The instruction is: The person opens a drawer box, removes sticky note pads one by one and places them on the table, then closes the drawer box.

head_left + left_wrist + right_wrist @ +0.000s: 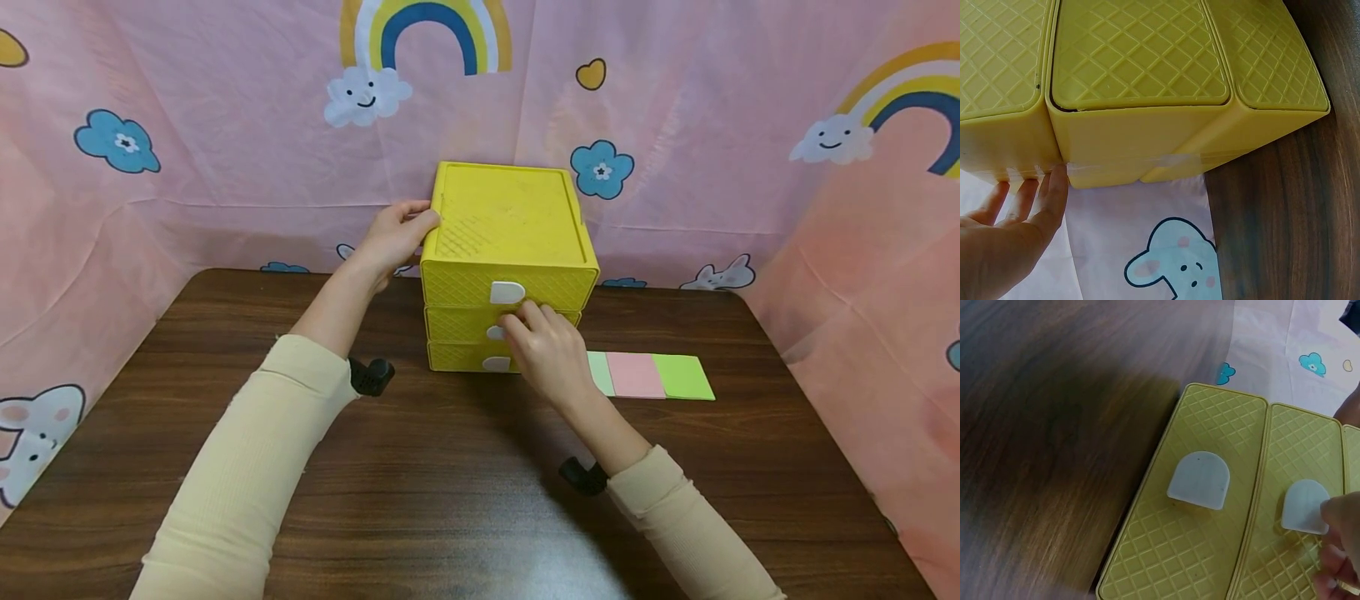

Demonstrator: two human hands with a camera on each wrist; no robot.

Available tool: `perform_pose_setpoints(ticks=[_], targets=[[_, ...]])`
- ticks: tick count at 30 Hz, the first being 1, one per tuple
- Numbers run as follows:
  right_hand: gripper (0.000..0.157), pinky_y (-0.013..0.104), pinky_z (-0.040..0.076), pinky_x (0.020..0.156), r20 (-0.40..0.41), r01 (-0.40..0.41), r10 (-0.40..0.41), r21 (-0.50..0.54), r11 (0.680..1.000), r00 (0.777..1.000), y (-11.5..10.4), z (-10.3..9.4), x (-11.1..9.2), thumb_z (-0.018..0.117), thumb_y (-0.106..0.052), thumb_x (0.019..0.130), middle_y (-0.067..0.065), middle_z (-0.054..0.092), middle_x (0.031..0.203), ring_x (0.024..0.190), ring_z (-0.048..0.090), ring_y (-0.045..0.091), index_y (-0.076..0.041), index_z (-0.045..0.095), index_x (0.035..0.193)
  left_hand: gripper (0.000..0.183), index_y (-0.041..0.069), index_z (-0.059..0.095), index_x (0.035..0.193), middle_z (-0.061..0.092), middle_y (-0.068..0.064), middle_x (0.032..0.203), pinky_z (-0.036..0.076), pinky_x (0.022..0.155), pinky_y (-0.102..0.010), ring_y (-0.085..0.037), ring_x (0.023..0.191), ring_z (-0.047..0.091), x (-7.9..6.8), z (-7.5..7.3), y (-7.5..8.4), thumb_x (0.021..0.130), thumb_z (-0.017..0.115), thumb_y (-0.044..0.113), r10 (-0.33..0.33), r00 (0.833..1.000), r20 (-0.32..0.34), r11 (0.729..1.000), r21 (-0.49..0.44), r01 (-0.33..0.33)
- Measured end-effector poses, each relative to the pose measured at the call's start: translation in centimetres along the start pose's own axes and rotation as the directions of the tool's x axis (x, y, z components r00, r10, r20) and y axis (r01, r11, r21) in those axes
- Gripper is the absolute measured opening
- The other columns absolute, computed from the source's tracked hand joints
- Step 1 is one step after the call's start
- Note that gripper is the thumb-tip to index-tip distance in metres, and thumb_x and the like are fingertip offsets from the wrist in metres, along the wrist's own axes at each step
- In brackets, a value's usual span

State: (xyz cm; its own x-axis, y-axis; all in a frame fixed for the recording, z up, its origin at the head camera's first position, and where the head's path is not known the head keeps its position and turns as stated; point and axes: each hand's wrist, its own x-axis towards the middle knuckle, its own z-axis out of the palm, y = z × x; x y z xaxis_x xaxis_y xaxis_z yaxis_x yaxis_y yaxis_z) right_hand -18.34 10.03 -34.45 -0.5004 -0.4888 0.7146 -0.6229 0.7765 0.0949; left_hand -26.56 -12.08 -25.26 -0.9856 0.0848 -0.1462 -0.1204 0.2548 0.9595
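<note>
A yellow plastic drawer unit (510,217) with three stacked drawers stands on the table, all fronts flush. Each crosshatched front bears a white rounded tab, the top tab (507,292) showing fully in the head view. My right hand (549,350) is at the middle drawer, pinching its white tab (1304,506) with thumb and fingers curled at the edge. At the unit's upper left edge, my left hand (397,237) rests with fairly straight fingers (1050,203) against the side wall. The lower tab (1200,480) shows untouched in the right wrist view.
Pale green, pink (635,375) and bright green (683,377) flat squares lie in a row right of the unit, the pale one partly behind my right hand. A pink printed cloth (247,150) hangs behind and beside the dark wooden table (420,500).
</note>
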Motion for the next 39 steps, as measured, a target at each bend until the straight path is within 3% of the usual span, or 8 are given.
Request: perform_pose_setpoints(ticks=[11, 22, 28, 39], targets=[[0.009, 0.028, 0.044, 0.051, -0.004, -0.008, 0.008, 0.043, 0.999, 1.0, -0.1, -1.1, -0.4, 0.065, -0.01, 0.082, 0.003, 0.059, 0.084, 0.066, 0.052, 0.02, -0.012, 0.066, 0.091, 0.054, 0.015, 0.036, 0.142, 0.046, -0.006, 0.133, 0.053, 0.083, -0.03, -0.02, 0.105, 0.055, 0.1, 0.0, -0.1, 0.091, 0.045, 0.029, 0.003, 1.0, 0.001, 1.0, -0.011, -0.003], [0.018, 0.03, 0.045, 0.052, 0.031, -0.091, 0.088, 0.108, 0.99, 0.996, -0.1, -1.4, -1.6, 0.072, -0.015, 0.077, 0.003, 0.059, 0.084, 0.067, 0.054, 0.02, -0.013, 0.067, 0.094, 0.054, 0.013, 0.037, 0.141, 0.046, -0.007, 0.132, 0.054, 0.079, -0.027, -0.019, 0.101, 0.056, -0.1, 0.1, 0.0, 0.09, 0.046, 0.028, 0.006, 1.0, -0.005, 1.0, -0.022, -0.006], [0.022, 0.031, 0.047, 0.054, 0.098, -0.14, 0.129, 0.116, 0.983, 0.987, -0.2, -0.8, -2.5, 0.075, -0.019, 0.075, 0.002, 0.06, 0.083, 0.067, 0.055, 0.019, -0.013, 0.067, 0.095, 0.053, 0.014, 0.038, 0.141, 0.046, -0.007, 0.132, 0.053, 0.081, -0.03, -0.019, 0.099, 0.057, 0.0, 0.1, 0.0, 0.09, 0.046, 0.028, 0.011, 1.0, -0.009, 1.0, -0.022, -0.011], [0.024, 0.034, 0.05, 0.055, 0.238, -0.239, 0.213, 0.083, 0.968, 0.947, -0.3, 0.6, -3.8, 0.072, -0.024, 0.078, 0.001, 0.062, 0.088, 0.074, 0.06, 0.021, -0.016, 0.068, 0.1, 0.054, 0.016, 0.036, 0.142, 0.045, -0.006, 0.134, 0.052, 0.085, -0.032, -0.02, 0.103, 0.057, -0.1, 0.1, 0.1, 0.09, 0.046, 0.03, 0.005, 1.0, -0.007, 1.0, -0.01, -0.005]])
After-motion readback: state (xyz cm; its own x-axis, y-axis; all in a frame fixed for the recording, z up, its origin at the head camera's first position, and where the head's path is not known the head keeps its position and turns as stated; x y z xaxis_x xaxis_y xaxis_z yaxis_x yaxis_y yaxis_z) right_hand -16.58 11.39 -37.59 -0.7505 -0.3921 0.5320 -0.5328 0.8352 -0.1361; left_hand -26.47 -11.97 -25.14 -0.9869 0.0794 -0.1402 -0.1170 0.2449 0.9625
